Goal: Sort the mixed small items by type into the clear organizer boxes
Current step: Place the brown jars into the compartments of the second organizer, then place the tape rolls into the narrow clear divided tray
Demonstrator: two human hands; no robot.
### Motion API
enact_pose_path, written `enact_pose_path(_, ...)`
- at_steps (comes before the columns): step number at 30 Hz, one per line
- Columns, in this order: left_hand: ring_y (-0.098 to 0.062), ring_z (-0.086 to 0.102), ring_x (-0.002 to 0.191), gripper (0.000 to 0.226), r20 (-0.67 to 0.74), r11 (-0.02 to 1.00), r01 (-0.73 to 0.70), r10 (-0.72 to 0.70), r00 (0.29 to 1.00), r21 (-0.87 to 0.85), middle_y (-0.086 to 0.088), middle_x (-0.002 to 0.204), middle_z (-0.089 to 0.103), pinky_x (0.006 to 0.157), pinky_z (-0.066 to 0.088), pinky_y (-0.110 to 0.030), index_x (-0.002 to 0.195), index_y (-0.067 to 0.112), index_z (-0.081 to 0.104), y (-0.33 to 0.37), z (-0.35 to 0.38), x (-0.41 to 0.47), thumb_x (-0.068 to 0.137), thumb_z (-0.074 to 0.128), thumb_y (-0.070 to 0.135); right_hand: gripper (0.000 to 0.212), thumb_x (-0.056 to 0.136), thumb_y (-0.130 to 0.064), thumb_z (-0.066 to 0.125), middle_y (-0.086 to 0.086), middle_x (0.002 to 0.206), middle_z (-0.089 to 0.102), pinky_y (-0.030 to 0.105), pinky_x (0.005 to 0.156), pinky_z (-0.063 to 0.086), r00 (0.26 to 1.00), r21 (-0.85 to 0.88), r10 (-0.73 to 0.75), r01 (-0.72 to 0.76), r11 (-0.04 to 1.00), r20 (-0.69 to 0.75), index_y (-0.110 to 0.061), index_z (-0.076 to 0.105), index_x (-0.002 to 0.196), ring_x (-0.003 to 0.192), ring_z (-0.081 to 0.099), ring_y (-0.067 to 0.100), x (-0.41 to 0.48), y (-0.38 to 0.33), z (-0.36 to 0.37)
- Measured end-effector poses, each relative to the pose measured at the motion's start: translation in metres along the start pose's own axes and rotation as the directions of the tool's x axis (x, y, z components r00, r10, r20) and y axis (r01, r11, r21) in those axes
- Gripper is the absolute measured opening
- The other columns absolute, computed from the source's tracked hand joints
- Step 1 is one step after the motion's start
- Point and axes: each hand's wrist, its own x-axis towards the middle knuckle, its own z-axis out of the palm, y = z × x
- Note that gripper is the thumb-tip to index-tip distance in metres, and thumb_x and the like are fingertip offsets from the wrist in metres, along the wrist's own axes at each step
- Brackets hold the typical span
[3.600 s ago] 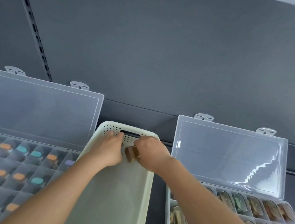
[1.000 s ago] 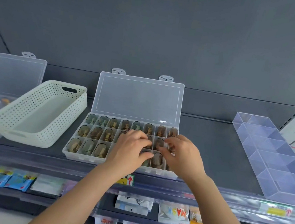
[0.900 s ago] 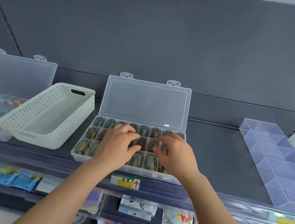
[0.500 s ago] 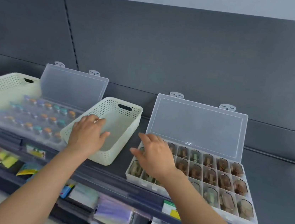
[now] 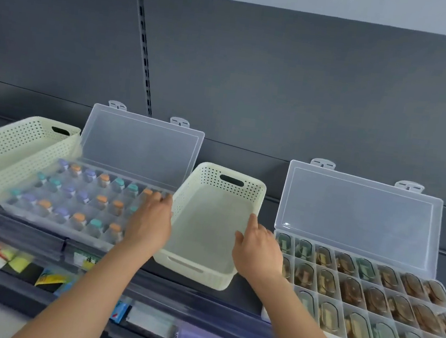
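Head view. Cream basket point(image 5: 205, 234): between the two hands. Left hand point(image 5: 150, 224): fingers straight against its left rim, clasping nothing. Right hand point(image 5: 258, 250): thumb inside the right wall, index along the rim; firm hold cannot be told. Left of left hand: organizer box point(image 5: 140, 147), colour-capped vials point(image 5: 101, 199). Right of right hand: second organizer box point(image 5: 359, 213), brown pieces point(image 5: 350, 291). Both lids raised.
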Motion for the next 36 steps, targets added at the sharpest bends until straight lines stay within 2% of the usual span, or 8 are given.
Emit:
enact_pose_path(4, -0.022, 0.058, 0.095, 0.04, -0.047, 0.991, 0.014, -0.021, 0.999, -0.133, -0.007, 0.128, 0.045, 0.064, 0.042, -0.027, 0.135, 0.016, 0.047, 0.003, 0.0, -0.008, 0.095, 0.046, 0.006, 0.041, 0.091, -0.009, 0.039, 0.007, 0.091, 0.06, 0.032, 0.067, 0.045, 1.0, 0.032, 0.003, -0.002, 0.999, -0.03, -0.006, 0.035, 0.132, 0.079, 0.052, 0.022, 0.001, 0.008, -0.002)
enact_pose_path(10, -0.024, 0.055, 0.099, 0.038, -0.197, 0.93, -0.002, -0.076, 0.977, -0.368, -0.008, 0.122, 0.048, 0.082, 0.049, -0.035, 0.136, 0.012, 0.05, 0.012, -0.025, -0.032, 0.098, 0.042, 0.008, 0.041, 0.096, -0.016, 0.04, 0.004, 0.095, 0.063, 0.034, 0.068, 0.055, 0.985, 0.122, -0.104, 0.121, 0.985, -0.137, -0.012, 0.035, 0.136, 0.079, 0.058, 0.02, -0.006, 0.014, -0.026)
enact_pose_path(14, -0.029, 0.052, 0.106, 0.039, -0.3, 0.914, -0.002, -0.132, 0.945, -0.406, -0.008, 0.121, 0.047, 0.086, 0.045, -0.038, 0.136, 0.012, 0.05, 0.005, -0.05, -0.051, 0.098, 0.044, 0.008, 0.046, 0.097, -0.017, 0.038, 0.005, 0.101, 0.062, 0.025, 0.066, 0.043, 0.96, 0.126, -0.21, 0.235, 0.964, -0.183, -0.012, 0.03, 0.142, 0.079, 0.052, 0.017, -0.012, -0.001, -0.048)
enact_pose_path(18, -0.029, 0.05, 0.115, 0.04, -0.35, 0.899, 0.038, -0.207, 0.914, -0.436, -0.009, 0.128, 0.047, 0.094, 0.044, -0.041, 0.137, 0.012, 0.05, -0.02, -0.068, -0.072, 0.098, 0.043, 0.007, 0.044, 0.096, -0.015, 0.039, 0.007, 0.098, 0.062, 0.03, 0.066, 0.04, 0.933, 0.128, -0.299, 0.328, 0.936, -0.203, -0.012, 0.033, 0.139, 0.078, 0.047, 0.018, -0.019, -0.034, -0.058)
enact_pose_path(22, -0.022, 0.052, 0.098, 0.039, -0.402, 0.881, 0.075, -0.287, 0.87, -0.468, -0.005, 0.116, 0.048, 0.084, 0.041, -0.03, 0.136, 0.014, 0.052, -0.062, -0.079, -0.094, 0.098, 0.044, 0.007, 0.037, 0.093, -0.012, 0.04, 0.0, 0.083, 0.049, 0.031, 0.06, 0.028, 0.905, 0.13, -0.38, 0.407, 0.904, -0.193, -0.012, 0.04, 0.13, 0.074, 0.04, 0.021, -0.026, -0.078, -0.052)
enact_pose_path(27, -0.017, 0.049, 0.093, 0.038, -0.433, 0.867, 0.131, -0.365, 0.824, -0.481, 0.0, 0.104, 0.046, 0.081, 0.039, -0.029, 0.13, 0.015, 0.058, -0.128, -0.085, -0.117, 0.096, 0.046, 0.004, 0.031, 0.094, -0.012, 0.039, 0.0, 0.079, 0.049, 0.03, 0.052, 0.026, 0.869, 0.116, -0.473, 0.49, 0.864, -0.147, -0.012, 0.042, 0.124, 0.07, 0.042, 0.023, -0.036, -0.142, -0.027)
enact_pose_path(30, -0.015, 0.046, 0.087, 0.04, -0.444, 0.858, 0.13, -0.38, 0.812, -0.496, 0.002, 0.096, 0.042, 0.076, 0.036, -0.027, 0.129, 0.016, 0.059, -0.176, -0.091, -0.124, 0.095, 0.045, 0.002, 0.013, 0.091, -0.009, 0.039, 0.0, 0.065, 0.043, 0.032, 0.049, 0.025, 0.861, 0.138, -0.487, 0.505, 0.852, -0.146, -0.014, 0.042, 0.102, 0.063, 0.041, 0.027, -0.039, -0.188, -0.006)
enact_pose_path(36, -0.016, 0.046, 0.079, 0.034, -0.44, 0.865, 0.161, -0.392, 0.808, -0.475, -0.001, 0.09, 0.042, 0.068, 0.037, -0.031, 0.122, 0.015, 0.061, -0.28, -0.113, -0.129, 0.096, 0.043, 0.005, 0.036, 0.094, -0.012, 0.037, 0.007, 0.077, 0.055, 0.034, 0.057, 0.033, 0.873, 0.155, -0.476, 0.487, 0.859, -0.105, -0.013, 0.041, 0.129, 0.068, 0.05, 0.025, -0.05, -0.291, 0.036)
